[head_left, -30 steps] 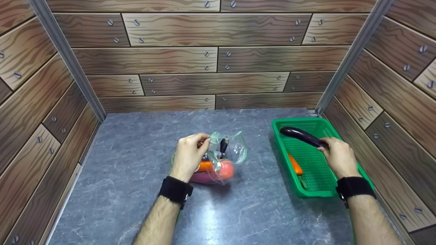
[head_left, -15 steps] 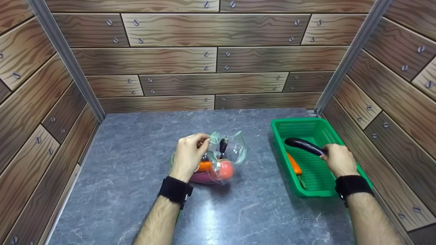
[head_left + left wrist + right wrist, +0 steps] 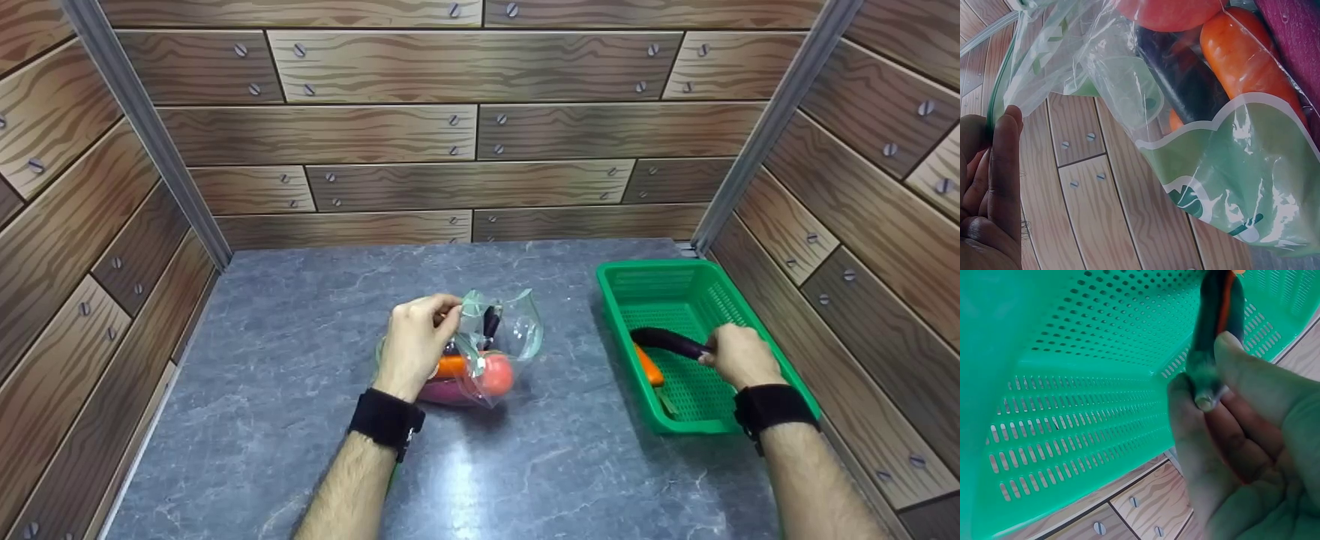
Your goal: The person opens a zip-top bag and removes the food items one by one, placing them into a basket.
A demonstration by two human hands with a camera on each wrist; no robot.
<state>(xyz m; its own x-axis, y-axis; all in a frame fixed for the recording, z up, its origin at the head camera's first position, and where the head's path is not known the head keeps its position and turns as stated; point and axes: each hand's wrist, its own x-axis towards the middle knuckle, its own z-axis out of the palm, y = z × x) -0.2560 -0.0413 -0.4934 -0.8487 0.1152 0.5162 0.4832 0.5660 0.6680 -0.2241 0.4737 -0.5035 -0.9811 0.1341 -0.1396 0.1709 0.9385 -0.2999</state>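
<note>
My right hand (image 3: 739, 354) pinches the eggplant (image 3: 664, 342) by its stem, now lower in the basket (image 3: 615, 289). My left hand (image 3: 415, 341) still pinches the bag (image 3: 504, 330).

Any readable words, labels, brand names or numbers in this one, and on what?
None can be read.
The clear plastic bag, pinched by the left hand, carries a green and white printed design, but no letters show on it.
The green basket, the eggplant held by the right hand, and the wristbands carry no text.
</note>
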